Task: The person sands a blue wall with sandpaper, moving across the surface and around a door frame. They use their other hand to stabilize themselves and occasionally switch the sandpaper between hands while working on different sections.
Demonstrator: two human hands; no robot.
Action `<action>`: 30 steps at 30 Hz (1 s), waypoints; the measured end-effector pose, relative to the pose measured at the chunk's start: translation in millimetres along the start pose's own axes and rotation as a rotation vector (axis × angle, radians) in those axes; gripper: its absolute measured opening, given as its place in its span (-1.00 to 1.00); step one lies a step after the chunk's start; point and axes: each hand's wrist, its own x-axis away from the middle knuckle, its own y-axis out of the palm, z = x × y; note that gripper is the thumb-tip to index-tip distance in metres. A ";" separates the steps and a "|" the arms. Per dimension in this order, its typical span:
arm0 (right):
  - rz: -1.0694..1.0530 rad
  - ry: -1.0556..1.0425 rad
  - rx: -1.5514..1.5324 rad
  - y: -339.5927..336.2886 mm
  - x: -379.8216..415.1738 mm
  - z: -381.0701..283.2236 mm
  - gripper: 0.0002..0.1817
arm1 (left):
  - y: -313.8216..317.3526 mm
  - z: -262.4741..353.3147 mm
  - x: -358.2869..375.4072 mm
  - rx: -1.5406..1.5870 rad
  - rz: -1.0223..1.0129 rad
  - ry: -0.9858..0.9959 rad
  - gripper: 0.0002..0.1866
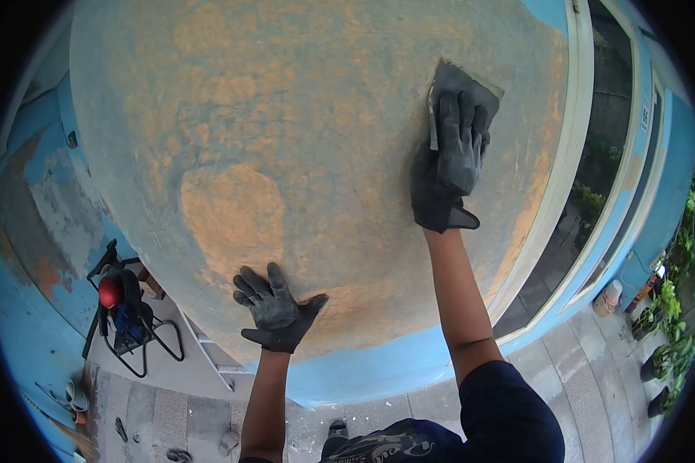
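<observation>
A wall (340, 193) with patchy grey and orange-tan colouring fills the middle of the view, with light blue paint along its bottom edge. High on its right side, my right hand (455, 154), in a dark glove, presses a grey, flat, angular sheet (471, 81) against the surface. The fingers lie stretched over the sheet. Lower and to the left, my left hand (274, 305), also gloved, rests on the wall with its fingers spread and nothing in it, just below a rounded orange patch (232, 208).
A black-framed chair (143, 332) with a red round object (110, 292) on it stands at the left. A window with a pale frame (567, 154) borders the wall's right side. Potted plants (656, 363) line the far right. Sandals (179, 455) lie on the paved floor.
</observation>
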 end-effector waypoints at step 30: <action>-0.517 -0.132 -0.876 63.1 -16.4 -31.3 -0.47 | 7.6 -23.5 12.2 0.079 0.003 0.067 0.31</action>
